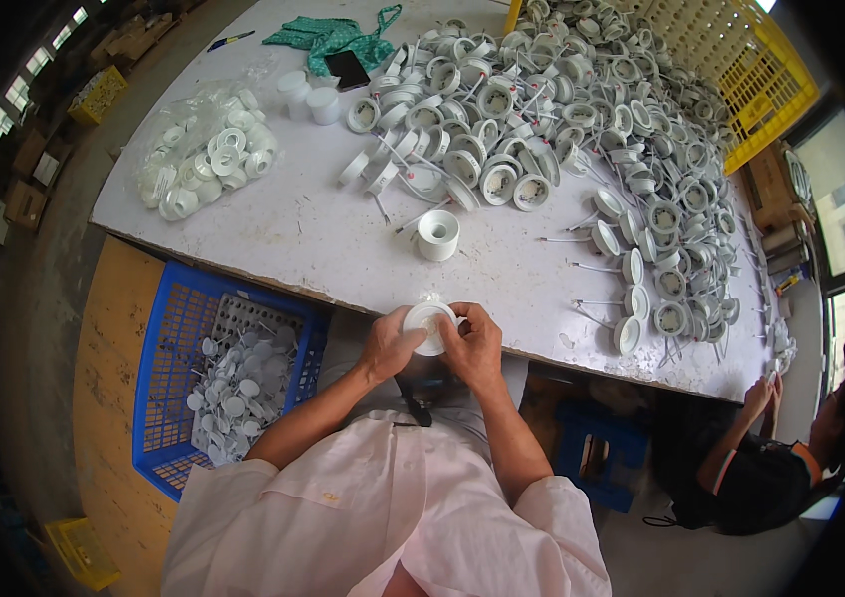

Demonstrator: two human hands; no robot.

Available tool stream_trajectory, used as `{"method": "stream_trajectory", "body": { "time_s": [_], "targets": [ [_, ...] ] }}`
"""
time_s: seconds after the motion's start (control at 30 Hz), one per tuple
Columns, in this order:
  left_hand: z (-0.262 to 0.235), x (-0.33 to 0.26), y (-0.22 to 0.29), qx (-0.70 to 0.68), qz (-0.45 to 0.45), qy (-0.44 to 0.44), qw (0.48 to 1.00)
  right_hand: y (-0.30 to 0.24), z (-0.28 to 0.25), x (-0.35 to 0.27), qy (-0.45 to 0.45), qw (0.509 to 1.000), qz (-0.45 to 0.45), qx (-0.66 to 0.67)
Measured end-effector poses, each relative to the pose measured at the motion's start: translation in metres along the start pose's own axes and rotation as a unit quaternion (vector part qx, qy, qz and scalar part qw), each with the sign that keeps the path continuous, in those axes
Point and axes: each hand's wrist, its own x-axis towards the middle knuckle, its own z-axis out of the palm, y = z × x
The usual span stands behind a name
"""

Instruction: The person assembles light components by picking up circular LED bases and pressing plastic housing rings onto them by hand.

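Between my two hands, just off the table's front edge, is a round white lamp housing (426, 326) with its ring-shaped rim turned up. My left hand (392, 344) wraps its left side. On the other side my right hand (473, 343) grips it, thumb laid over the rim. Whether a smaller part is pinched there is hidden by the fingers. Straight ahead on the table stands a short stack of white rings (438, 237). Beyond it spreads a large heap of white lamp housings (495, 99) with thin wires.
A clear bag of white rings (206, 159) lies at the left, near white tubs (323, 105), a phone (347, 70) and green cloth (331, 40). A blue crate (149, 398) of white discs (243, 388) stands lower left. A yellow crate (756, 90) is far right; another person (766, 468) sits right.
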Motion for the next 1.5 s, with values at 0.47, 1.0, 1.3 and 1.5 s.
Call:
{"method": "stream_trajectory", "body": {
  "time_s": [0.47,1.0,1.3,1.5],
  "targets": [
    [0.000,0.002,0.003,0.012,0.011,-0.017,1.000,0.006,-0.005,0.003,-0.006,0.993,-0.115,0.012],
    [0.002,0.005,-0.002,0.066,0.040,-0.005,0.997,0.012,0.005,0.003,0.020,0.997,-0.074,-0.004],
    [0.000,0.005,0.002,0.030,-0.007,-0.024,0.999,0.001,0.002,0.004,0.010,0.996,-0.077,-0.038],
    [0.001,0.004,0.006,0.036,0.006,-0.016,0.999,0.011,0.006,0.005,0.036,0.993,-0.106,-0.037]
  ]
}}
